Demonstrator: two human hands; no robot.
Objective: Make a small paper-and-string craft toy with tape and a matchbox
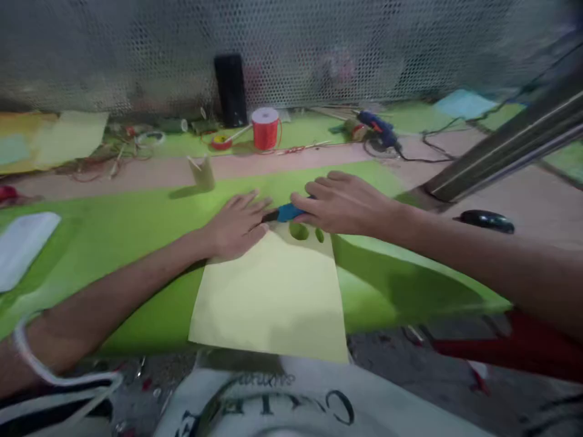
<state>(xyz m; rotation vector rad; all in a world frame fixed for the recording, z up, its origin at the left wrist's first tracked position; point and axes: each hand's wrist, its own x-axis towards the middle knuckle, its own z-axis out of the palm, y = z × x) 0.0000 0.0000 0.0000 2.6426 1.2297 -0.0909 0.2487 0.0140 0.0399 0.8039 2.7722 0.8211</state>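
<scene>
A sheet of pale yellow paper lies on the green-covered table, its near edge hanging over the table's front. My left hand rests flat on its upper left part, fingers spread. Closed around a blue-handled tool with a dark tip, my right hand is at the paper's top edge. The tip points left, close to my left thumb and fingers; blur hides the tool's exact kind. Two rounded holes, a larger hole and a smaller hole, show in the paper below my right hand.
Behind my hands stand a small folded paper piece, a red thread spool, a black phone and a blue glue gun with its cord. A metal post slants at right, near a black object. A white object lies left.
</scene>
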